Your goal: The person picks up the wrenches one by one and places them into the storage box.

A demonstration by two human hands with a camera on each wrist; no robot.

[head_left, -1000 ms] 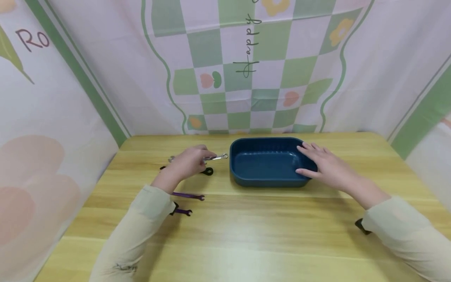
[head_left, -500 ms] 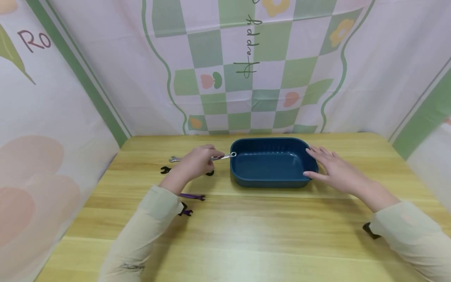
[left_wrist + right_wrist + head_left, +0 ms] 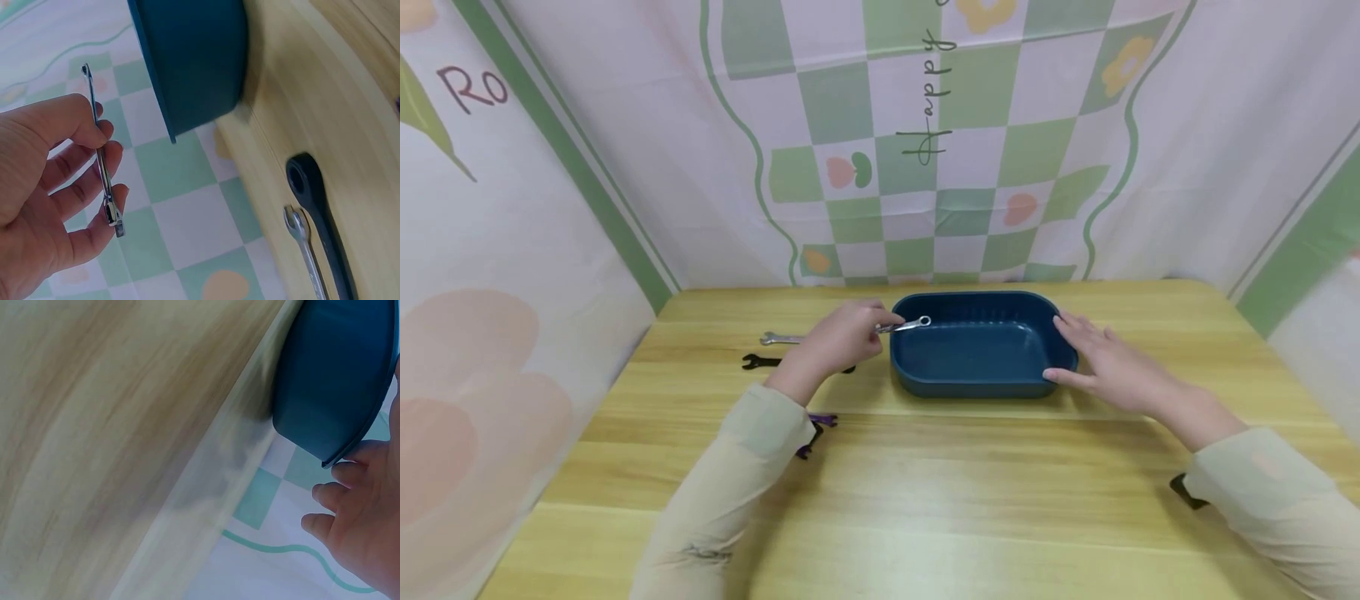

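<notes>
My left hand (image 3: 846, 337) pinches a shiny silver wrench (image 3: 100, 147) between thumb and fingers. In the head view the wrench's ring end reaches over the left rim of a dark blue rectangular bin (image 3: 973, 389). At the bin's right end my right hand (image 3: 1105, 362) lies with spread, fairly straight fingers against the rim. The right wrist view shows its fingertips (image 3: 340, 475) right at the bin's edge. Nothing shows inside the bin.
Left of the bin, a silver wrench (image 3: 781, 338) and a black wrench (image 3: 763, 362) lie on the wooden table (image 3: 962, 500). Purple wrenches (image 3: 826, 419) sit nearer, partly hidden by the left sleeve (image 3: 767, 433). A patterned curtain (image 3: 970, 167) hangs behind.
My left hand has carried the silver wrench rightward, from beside the bin to over its left rim. My right hand has shifted slightly right along the bin's end.
</notes>
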